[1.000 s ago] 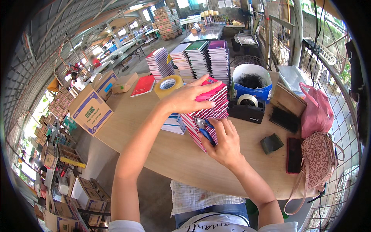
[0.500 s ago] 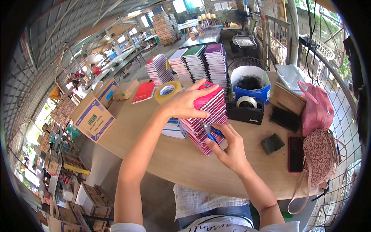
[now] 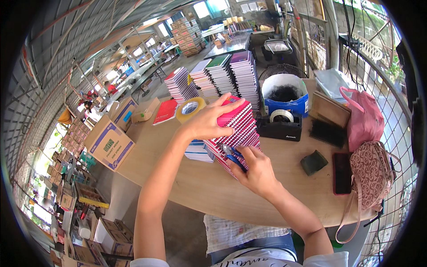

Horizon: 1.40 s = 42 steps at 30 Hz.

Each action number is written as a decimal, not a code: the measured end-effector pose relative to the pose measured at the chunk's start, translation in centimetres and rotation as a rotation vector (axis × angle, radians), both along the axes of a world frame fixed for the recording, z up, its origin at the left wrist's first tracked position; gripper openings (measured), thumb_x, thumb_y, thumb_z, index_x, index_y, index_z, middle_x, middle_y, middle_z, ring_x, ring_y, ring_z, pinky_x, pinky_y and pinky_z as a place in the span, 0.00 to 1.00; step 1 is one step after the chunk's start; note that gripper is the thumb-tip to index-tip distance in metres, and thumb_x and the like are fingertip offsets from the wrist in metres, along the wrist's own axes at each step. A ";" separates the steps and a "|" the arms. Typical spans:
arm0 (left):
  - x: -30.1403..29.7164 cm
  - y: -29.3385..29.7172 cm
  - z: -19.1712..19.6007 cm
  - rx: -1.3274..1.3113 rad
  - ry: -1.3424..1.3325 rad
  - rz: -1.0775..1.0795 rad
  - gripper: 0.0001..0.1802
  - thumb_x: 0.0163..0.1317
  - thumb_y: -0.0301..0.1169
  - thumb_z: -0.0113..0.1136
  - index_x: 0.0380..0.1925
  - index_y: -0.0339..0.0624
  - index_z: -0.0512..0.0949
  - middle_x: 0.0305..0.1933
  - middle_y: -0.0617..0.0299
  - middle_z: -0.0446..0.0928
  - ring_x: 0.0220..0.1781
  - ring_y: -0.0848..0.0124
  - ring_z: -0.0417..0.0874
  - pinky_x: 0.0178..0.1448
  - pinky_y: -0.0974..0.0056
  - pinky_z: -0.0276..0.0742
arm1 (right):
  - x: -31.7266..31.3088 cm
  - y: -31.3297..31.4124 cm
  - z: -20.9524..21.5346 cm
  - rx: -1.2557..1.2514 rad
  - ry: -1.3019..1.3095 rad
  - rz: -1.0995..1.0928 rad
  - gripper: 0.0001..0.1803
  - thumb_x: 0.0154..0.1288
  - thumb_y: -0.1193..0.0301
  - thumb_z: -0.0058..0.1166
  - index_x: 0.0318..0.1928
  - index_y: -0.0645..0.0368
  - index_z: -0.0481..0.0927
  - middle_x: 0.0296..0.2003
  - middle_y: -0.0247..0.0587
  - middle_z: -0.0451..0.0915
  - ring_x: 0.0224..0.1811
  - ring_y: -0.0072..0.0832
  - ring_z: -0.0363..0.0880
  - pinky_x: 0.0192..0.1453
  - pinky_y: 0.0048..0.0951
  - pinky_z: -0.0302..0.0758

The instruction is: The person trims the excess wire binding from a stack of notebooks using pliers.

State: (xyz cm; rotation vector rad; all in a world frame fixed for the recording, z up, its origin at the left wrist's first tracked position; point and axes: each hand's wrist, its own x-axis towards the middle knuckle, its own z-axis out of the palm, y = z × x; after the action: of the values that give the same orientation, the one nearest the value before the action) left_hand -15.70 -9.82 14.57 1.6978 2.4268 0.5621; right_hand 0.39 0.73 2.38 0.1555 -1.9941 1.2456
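Observation:
A tall stack of red and pink spiral notebooks [image 3: 242, 127] stands on the table before me, its wire spines toward me. My left hand [image 3: 207, 120] grips the top of it, fingers stretched across the upper cover and thumb against the spine side. Small blue-handled pliers [image 3: 234, 156] are in my closed right hand [image 3: 258, 171]. Their metal jaws meet the spiral edge on the stack's left part, below my left thumb. Whether the jaws are closed on a wire is too small to tell. White-and-blue notebooks [image 3: 200, 150] sit just left of the stack.
Behind my hands are a tape roll [image 3: 190, 108], a red notebook [image 3: 165, 111] and tall notebook stacks [image 3: 245, 73]. To the right are a blue tub [image 3: 284, 100], a black tape dispenser [image 3: 279, 129], a brush [image 3: 328, 132], a phone [image 3: 342, 173] and bags [image 3: 371, 173]. A carton [image 3: 110, 141] stands left.
My right hand and the pliers have moved a little left and down along the spiral edge. My left hand stays on top of the stack. The whole view has shifted slightly.

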 end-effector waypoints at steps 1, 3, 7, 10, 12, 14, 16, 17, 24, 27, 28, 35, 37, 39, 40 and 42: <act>-0.1 -0.1 -0.2 0.006 0.014 -0.002 0.48 0.46 0.35 0.69 0.71 0.59 0.62 0.78 0.44 0.47 0.79 0.52 0.49 0.77 0.55 0.49 | 0.2 -0.1 0.2 -0.146 -0.092 0.118 0.18 0.57 0.62 0.64 0.38 0.66 0.79 0.26 0.47 0.78 0.23 0.39 0.76 0.27 0.34 0.72; -0.3 -0.2 -0.4 0.014 0.015 -0.004 0.48 0.46 0.34 0.69 0.71 0.59 0.62 0.78 0.44 0.48 0.79 0.53 0.49 0.77 0.55 0.49 | -1.0 1.4 0.2 -0.697 -0.390 0.555 0.18 0.58 0.62 0.64 0.36 0.66 0.80 0.23 0.47 0.78 0.20 0.39 0.76 0.24 0.34 0.71; -0.1 0.0 -0.3 0.026 -0.011 -0.008 0.48 0.46 0.32 0.69 0.71 0.60 0.62 0.78 0.45 0.48 0.79 0.53 0.50 0.77 0.56 0.50 | -0.6 0.5 -0.9 -0.320 -0.137 0.249 0.18 0.58 0.60 0.64 0.41 0.61 0.80 0.31 0.47 0.80 0.29 0.40 0.79 0.32 0.36 0.73; 0.0 -0.1 -0.1 0.027 -0.018 0.003 0.48 0.45 0.32 0.68 0.71 0.60 0.63 0.78 0.45 0.48 0.79 0.53 0.50 0.76 0.56 0.51 | 0.4 -0.2 -0.8 0.118 0.036 -0.130 0.20 0.57 0.61 0.64 0.46 0.59 0.78 0.36 0.45 0.78 0.38 0.41 0.78 0.42 0.42 0.72; 0.0 -0.1 -0.1 0.023 -0.025 0.016 0.48 0.45 0.31 0.68 0.71 0.61 0.63 0.78 0.46 0.48 0.79 0.54 0.50 0.76 0.56 0.51 | 0.6 -0.6 -0.6 0.220 0.050 -0.217 0.21 0.56 0.61 0.64 0.46 0.59 0.77 0.35 0.45 0.77 0.39 0.42 0.78 0.44 0.44 0.71; 0.1 -0.3 -0.2 0.022 -0.019 0.020 0.48 0.45 0.31 0.68 0.71 0.61 0.63 0.78 0.45 0.48 0.79 0.54 0.50 0.76 0.56 0.51 | 0.4 -0.8 -0.7 0.263 0.068 -0.234 0.21 0.56 0.62 0.64 0.46 0.60 0.77 0.34 0.46 0.77 0.38 0.43 0.78 0.41 0.42 0.72; 0.2 -0.1 -0.1 0.026 -0.019 0.013 0.48 0.45 0.31 0.68 0.71 0.61 0.62 0.78 0.45 0.48 0.79 0.54 0.51 0.76 0.56 0.51 | 0.0 -0.8 -1.1 0.253 0.082 -0.213 0.20 0.57 0.62 0.64 0.45 0.61 0.77 0.32 0.46 0.76 0.35 0.40 0.77 0.37 0.39 0.72; 0.2 0.0 0.0 0.028 -0.024 0.009 0.48 0.45 0.32 0.68 0.71 0.61 0.62 0.78 0.45 0.48 0.79 0.53 0.51 0.76 0.56 0.51 | -0.4 -0.8 -1.5 0.218 0.086 -0.180 0.19 0.58 0.62 0.63 0.44 0.61 0.77 0.31 0.45 0.77 0.33 0.37 0.77 0.35 0.37 0.72; -0.1 -0.3 -0.3 0.023 -0.028 0.002 0.48 0.45 0.33 0.68 0.71 0.63 0.62 0.78 0.43 0.47 0.78 0.50 0.51 0.76 0.55 0.51 | -1.1 0.2 -1.2 -0.771 -0.430 0.635 0.20 0.63 0.58 0.62 0.37 0.66 0.79 0.24 0.37 0.78 0.25 0.22 0.74 0.31 0.31 0.72; 0.1 -0.1 -0.2 0.020 -0.018 0.007 0.48 0.45 0.34 0.68 0.71 0.64 0.62 0.77 0.43 0.47 0.78 0.49 0.51 0.76 0.54 0.52 | -0.3 -0.1 -1.7 -0.162 -0.060 0.095 0.19 0.60 0.60 0.63 0.42 0.64 0.78 0.30 0.43 0.78 0.32 0.34 0.77 0.35 0.37 0.72; 0.0 -0.1 -0.2 0.021 -0.018 0.007 0.48 0.45 0.34 0.68 0.71 0.65 0.62 0.78 0.43 0.47 0.78 0.49 0.51 0.76 0.54 0.52 | 0.0 -0.2 -1.9 0.042 0.062 -0.085 0.19 0.59 0.61 0.64 0.43 0.63 0.78 0.32 0.45 0.78 0.34 0.38 0.78 0.36 0.39 0.72; -0.1 -0.2 -0.2 0.020 -0.015 0.011 0.48 0.45 0.34 0.68 0.71 0.66 0.62 0.78 0.44 0.46 0.78 0.50 0.51 0.76 0.54 0.52 | 0.2 -0.9 -2.3 0.238 0.077 -0.191 0.20 0.57 0.63 0.64 0.46 0.61 0.76 0.34 0.47 0.76 0.36 0.45 0.77 0.39 0.40 0.73; -0.1 -0.2 -0.4 0.029 -0.017 0.000 0.48 0.45 0.33 0.68 0.71 0.66 0.62 0.78 0.44 0.46 0.78 0.50 0.51 0.76 0.54 0.52 | -0.2 -1.0 -2.8 0.126 0.048 -0.108 0.18 0.58 0.62 0.63 0.44 0.61 0.77 0.31 0.45 0.77 0.32 0.39 0.77 0.35 0.37 0.72; 0.0 -0.2 -0.4 0.025 0.003 0.005 0.48 0.46 0.33 0.68 0.71 0.66 0.61 0.78 0.44 0.46 0.78 0.50 0.51 0.76 0.55 0.52 | -0.5 -0.7 -2.9 -0.269 -0.151 0.193 0.17 0.59 0.62 0.63 0.42 0.62 0.78 0.29 0.43 0.77 0.28 0.34 0.77 0.31 0.34 0.72; 0.0 -0.2 -0.4 0.023 0.013 0.007 0.48 0.46 0.33 0.68 0.71 0.66 0.61 0.78 0.44 0.47 0.78 0.51 0.51 0.76 0.55 0.52 | -0.8 0.0 -2.7 -0.607 -0.335 0.452 0.17 0.60 0.61 0.63 0.41 0.62 0.78 0.28 0.42 0.78 0.27 0.31 0.77 0.30 0.32 0.72; 0.1 -0.1 -0.2 0.014 -0.002 0.010 0.49 0.46 0.33 0.67 0.71 0.66 0.61 0.78 0.44 0.47 0.78 0.51 0.51 0.76 0.55 0.52 | -0.9 0.3 -2.6 -0.884 -0.476 0.666 0.17 0.61 0.61 0.63 0.39 0.64 0.78 0.27 0.40 0.78 0.26 0.26 0.76 0.29 0.30 0.72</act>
State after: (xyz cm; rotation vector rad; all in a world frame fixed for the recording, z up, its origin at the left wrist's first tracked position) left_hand -15.65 -9.92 14.37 1.6903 2.4376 0.5834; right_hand -0.55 0.98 -0.22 0.0826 -1.5823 2.6839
